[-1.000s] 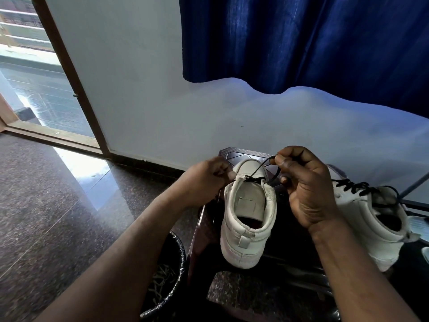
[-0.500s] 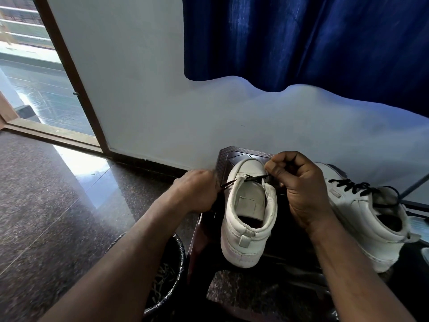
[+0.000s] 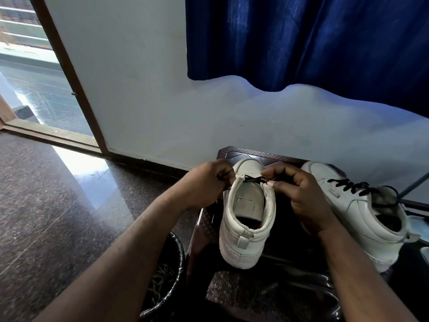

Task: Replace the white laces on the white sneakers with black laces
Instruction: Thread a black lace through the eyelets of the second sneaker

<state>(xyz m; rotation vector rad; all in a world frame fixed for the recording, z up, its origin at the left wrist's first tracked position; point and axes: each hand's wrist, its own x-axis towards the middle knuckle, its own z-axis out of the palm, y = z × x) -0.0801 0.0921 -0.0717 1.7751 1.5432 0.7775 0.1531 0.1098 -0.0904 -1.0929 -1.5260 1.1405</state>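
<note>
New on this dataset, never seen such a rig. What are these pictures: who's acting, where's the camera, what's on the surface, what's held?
No machine: a person works with two bare hands. Every picture comes from one wide-angle camera worn on the head, looking forward and down. The near white sneaker stands on a dark stool, heel toward the camera; the left hand and right hand each pinch the black lace stretched across its front. The second sneaker, to its right, already has black lacing. A bin stands on the floor, left.

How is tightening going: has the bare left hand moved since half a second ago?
Yes: the left hand moved right, back to the left white leather sneaker.
</note>
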